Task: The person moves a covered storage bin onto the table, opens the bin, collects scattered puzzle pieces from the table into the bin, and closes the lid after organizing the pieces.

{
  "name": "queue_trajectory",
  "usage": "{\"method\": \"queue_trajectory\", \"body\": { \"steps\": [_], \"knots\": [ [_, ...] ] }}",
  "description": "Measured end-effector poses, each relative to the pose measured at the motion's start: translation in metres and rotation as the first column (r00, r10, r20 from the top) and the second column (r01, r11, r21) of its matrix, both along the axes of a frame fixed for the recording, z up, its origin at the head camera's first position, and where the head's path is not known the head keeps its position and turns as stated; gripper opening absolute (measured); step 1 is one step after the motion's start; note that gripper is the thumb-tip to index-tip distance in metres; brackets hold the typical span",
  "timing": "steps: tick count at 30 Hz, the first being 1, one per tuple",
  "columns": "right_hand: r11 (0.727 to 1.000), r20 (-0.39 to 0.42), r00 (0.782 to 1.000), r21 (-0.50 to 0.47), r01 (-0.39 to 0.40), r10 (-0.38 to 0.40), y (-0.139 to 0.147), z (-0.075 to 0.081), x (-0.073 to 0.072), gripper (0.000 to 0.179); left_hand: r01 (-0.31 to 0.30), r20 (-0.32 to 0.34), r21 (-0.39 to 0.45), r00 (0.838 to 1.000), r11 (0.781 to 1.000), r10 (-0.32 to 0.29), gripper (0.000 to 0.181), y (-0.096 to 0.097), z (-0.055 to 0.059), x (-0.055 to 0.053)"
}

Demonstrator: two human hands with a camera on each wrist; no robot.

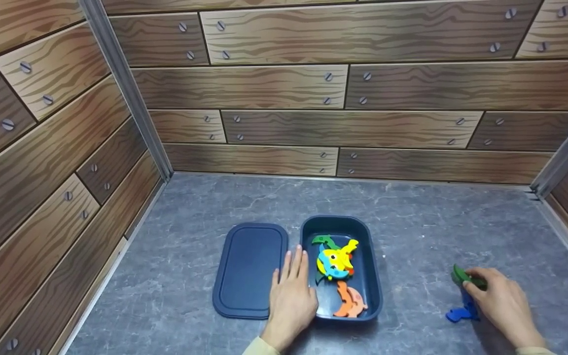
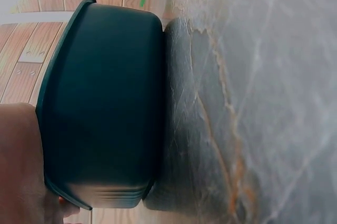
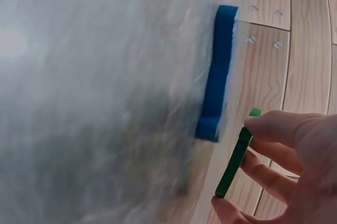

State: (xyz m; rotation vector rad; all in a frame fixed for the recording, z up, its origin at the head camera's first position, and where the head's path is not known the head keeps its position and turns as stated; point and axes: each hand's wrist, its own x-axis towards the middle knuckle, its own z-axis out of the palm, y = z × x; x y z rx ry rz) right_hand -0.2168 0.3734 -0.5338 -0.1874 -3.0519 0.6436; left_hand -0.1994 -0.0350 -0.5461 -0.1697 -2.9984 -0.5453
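My right hand [image 1: 503, 303] pinches a flat green piece [image 3: 234, 161] between thumb and fingers, raised a little above the table. Just below it a blue piece [image 1: 461, 313] lies on the table; in the right wrist view its thick edge faces me. My left hand [image 1: 291, 298] rests at the left rim of a dark blue box [image 1: 376, 291], its fingers straight and pointing forward. Inside the box lie a yellow and light-blue piece [image 1: 334, 264] with an eye, a green piece [image 1: 324, 240], and orange and pink pieces [image 1: 350, 301] near the front.
A dark blue lid [image 1: 252, 271] lies flat left of the box, partly under or beside my left fingers; which, I cannot tell. Wood-patterned walls [image 1: 274, 88] stand at the back and both sides of the grey marbled table [image 1: 412, 222].
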Motion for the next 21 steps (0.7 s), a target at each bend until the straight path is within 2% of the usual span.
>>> {"method": "queue_trajectory", "body": {
  "steps": [8, 16, 21],
  "knots": [
    [0.997, -0.086, 0.996, -0.071, 0.008, -0.014, -0.019, 0.006, 0.005, 0.043, 0.006, -0.016, 0.019, 1.000, 1.000, -0.005, 0.067, 0.000, 0.000, 0.001],
    [0.986, -0.069, 0.997, -0.169, 0.004, -0.016, -0.035, 0.010, 0.005, 0.045, 0.006, 0.001, 0.006, 1.000, 1.000, -0.006, 0.069, 0.000, 0.001, 0.001],
    [0.974, -0.130, 0.991, -0.227, -0.016, -0.014, -0.047, 0.008, 0.005, 0.043, 0.000, 0.004, -0.001, 1.000, 1.000, 0.000, 0.068, 0.000, 0.001, 0.000]
  ]
}}
